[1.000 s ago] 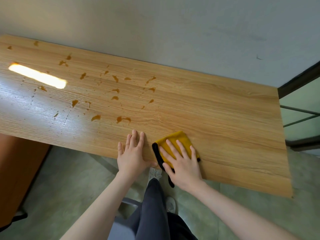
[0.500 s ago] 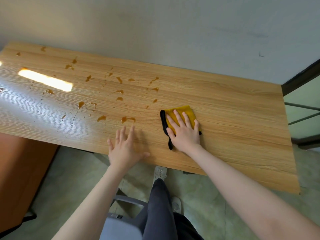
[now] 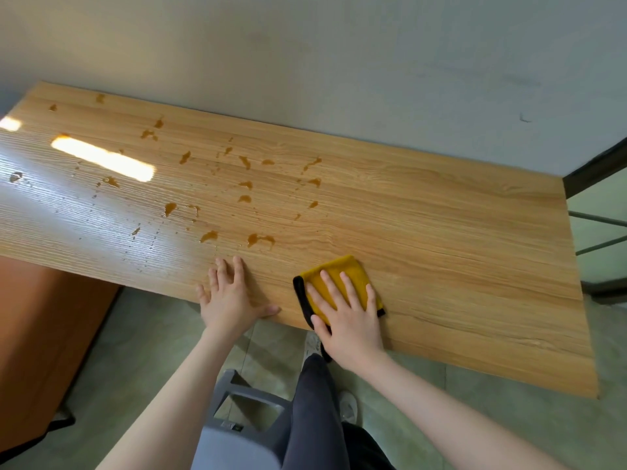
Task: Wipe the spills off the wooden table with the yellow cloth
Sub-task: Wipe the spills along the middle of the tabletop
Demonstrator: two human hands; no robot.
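Right hand (image 3: 349, 320) is pressing the folded yellow black-edged cloth (image 3: 342, 276) flat at the light wooden desk's (image 3: 441, 232) near edge, fingers spread. Left hand (image 3: 230, 296) is resting beside it, fingers apart. Amber spills (image 3: 259, 239) are sitting beyond the cloth.

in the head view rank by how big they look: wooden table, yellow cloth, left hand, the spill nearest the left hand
1. wooden table
2. left hand and yellow cloth: alike, cloth partly covered, unranked
3. nearest spill

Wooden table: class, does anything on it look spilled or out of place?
Yes. Amber spills dot the wooden table's left and middle, unwiped; the yellow cloth sits right of them under the right hand.
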